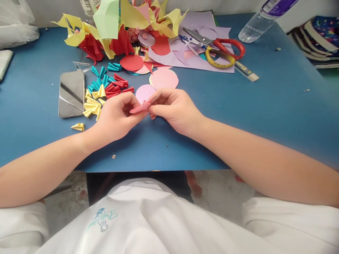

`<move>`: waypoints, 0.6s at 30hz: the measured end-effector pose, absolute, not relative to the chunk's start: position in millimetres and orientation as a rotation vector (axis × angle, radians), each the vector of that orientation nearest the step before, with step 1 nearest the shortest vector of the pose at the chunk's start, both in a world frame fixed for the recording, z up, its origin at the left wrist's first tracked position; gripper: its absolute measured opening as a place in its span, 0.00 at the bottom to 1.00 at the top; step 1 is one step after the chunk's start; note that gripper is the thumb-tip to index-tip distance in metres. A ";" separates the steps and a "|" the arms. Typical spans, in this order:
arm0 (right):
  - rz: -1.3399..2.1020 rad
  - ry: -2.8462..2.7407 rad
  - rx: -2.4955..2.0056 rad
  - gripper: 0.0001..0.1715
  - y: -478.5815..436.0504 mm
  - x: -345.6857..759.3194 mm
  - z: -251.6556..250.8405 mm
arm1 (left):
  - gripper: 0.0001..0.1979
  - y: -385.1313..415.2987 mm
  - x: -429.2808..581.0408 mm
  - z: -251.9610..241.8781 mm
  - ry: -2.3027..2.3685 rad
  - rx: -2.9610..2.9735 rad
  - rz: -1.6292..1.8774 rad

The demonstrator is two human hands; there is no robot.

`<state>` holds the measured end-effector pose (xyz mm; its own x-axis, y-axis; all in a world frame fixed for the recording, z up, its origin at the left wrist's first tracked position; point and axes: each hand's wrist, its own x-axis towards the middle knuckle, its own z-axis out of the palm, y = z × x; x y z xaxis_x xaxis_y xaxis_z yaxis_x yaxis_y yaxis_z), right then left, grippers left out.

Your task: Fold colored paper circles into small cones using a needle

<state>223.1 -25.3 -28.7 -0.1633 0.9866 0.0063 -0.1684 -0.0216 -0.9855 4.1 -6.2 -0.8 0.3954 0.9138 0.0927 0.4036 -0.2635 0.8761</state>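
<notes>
Between my two hands is a small piece of folded pink paper (141, 107). The fingers of my left hand (113, 114) pinch its left part, and my right hand (180, 111) is closed on its right end. A thin pale pointed stick (156, 97) slants up from the paper along my right fingers; its kind is unclear. Just beyond lie a lilac paper circle (144, 92), partly hidden by my hands, and a pink paper circle (165, 78). Left of them are yellow paper cones (91, 107), red paper cones (116, 86) and teal paper cones (98, 84).
A phone (71, 93) lies left of the cones. Red-handled scissors (233, 48) and yellow-handled scissors (219, 60) rest on a lilac sheet (169, 63). Crumpled paper scraps (92, 38) pile at the back. A water bottle (255, 26) stands at the back right of the blue table (278, 106).
</notes>
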 end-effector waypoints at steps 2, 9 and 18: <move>1.423 -1.192 -0.991 0.22 -25.0 223.3 -28.9 | 0.16 -6.8 4.2 2.4 1.177 1.836 0.788; 1.421 -1.204 -0.922 0.27 -22.4 225.5 -34.8 | 0.18 -7.8 3.5 3.5 1.227 1.868 0.737; 1.424 -1.198 -0.915 0.22 -25.0 224.2 -31.1 | 0.18 -8.2 4.0 -1.3 1.175 1.820 0.771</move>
